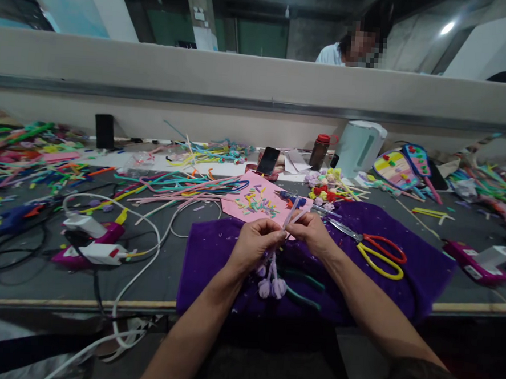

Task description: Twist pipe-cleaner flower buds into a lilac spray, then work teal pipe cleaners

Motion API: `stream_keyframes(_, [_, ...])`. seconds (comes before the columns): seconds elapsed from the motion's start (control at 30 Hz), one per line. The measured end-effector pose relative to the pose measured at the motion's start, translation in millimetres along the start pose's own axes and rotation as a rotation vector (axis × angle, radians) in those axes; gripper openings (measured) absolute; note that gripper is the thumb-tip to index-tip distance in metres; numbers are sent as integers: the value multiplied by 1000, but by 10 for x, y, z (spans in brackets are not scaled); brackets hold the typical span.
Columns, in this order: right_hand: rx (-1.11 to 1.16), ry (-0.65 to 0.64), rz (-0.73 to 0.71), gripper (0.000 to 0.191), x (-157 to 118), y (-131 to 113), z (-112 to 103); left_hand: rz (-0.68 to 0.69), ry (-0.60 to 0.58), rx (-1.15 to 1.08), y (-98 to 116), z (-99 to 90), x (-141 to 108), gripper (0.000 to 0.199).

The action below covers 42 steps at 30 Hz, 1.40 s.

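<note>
Purple cloth [209,247], soft-looking and flecked with lint, covers part of the tabletop [153,286], seemingly to catch scraps. Above it, the left hand [253,244] is pinched closed on the fuzzy lilac stems [273,265], probably so their round, fluffy heads [278,288] hang free below. The right hand [315,237], just beside it, nips a thin pale strip [292,208] between thumb and forefinger. Metal-bladed scissors [359,237] with looped red and yellow handles lie near, presumably for trimming.
</note>
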State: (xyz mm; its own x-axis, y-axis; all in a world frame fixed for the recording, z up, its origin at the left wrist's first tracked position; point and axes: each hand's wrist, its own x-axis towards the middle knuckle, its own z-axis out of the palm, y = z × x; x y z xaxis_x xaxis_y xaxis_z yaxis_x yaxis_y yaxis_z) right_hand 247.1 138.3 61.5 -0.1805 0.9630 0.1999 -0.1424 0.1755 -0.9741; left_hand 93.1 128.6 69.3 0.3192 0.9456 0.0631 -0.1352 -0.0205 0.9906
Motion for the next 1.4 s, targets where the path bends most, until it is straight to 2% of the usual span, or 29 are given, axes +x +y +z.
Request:
stream_keyframes(0.13, [28,-45,33,13,6,22,-29,-5,-31,3,11,-4,-3,19])
stream_keyframes(0.3, [106,-190,1,18,0,37,-55,-270,-234,-237,-43,-28,6,22])
stream_keyframes(0.4, [84,-183,-28,18,-16,32,-42,-357,-315,-308,-74,-35,10,24])
stream_keyframes(0.47, [42,-121,-20,17,-21,27,-28,-331,-276,-279,-70,-36,12,25])
stream_keyframes(0.57, [-28,-37,-29,13,-18,10,-15,-187,-143,-131,-37,-36,14,26])
stream_keyframes(0.63, [-58,-29,-37,12,-14,-8,-12,-93,-84,-42,-14,-35,14,24])
stream_keyframes(0.87, [4,-28,22,10,5,-33,-7,12,-31,40,29,-13,-12,22])
stream_keyframes(1.0, [9,-37,33,9,6,-4,-20,-22,-62,-16,17,-10,-12,22])
stream_keyframes(1.17, [54,-125,29,17,-13,62,-44,-309,-273,-253,-43,-35,0,20])
stream_keyframes(1.23, [78,-131,26,18,-15,76,-41,-380,-318,-313,-50,-41,1,19])
stream_keyframes(1.3, [62,-101,18,15,-11,68,-30,-370,-287,-278,-43,-40,4,20])
stream_keyframes(1.4, [-25,-24,-19,11,-5,24,-4,-210,-162,-108,-33,-31,14,23])
